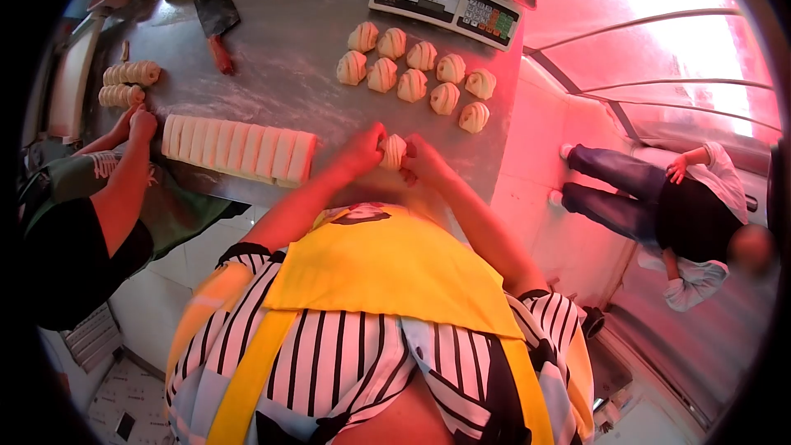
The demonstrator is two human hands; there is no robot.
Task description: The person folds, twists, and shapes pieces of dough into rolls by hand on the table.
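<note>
Dough piece (393, 152) held upright between left hand (362, 152) and right hand (426, 164), fingers of both closed on its sides, near front edge of table (288, 58). Ten buns (412, 85) beyond it, two rows of five; scale (446, 5) just behind them. Cut dough (239, 148) to the left, slices side by side. Scraper (217, 11) farther back. Co-worker's hands (140, 121) at far left, beside two short rolls (130, 74).
</note>
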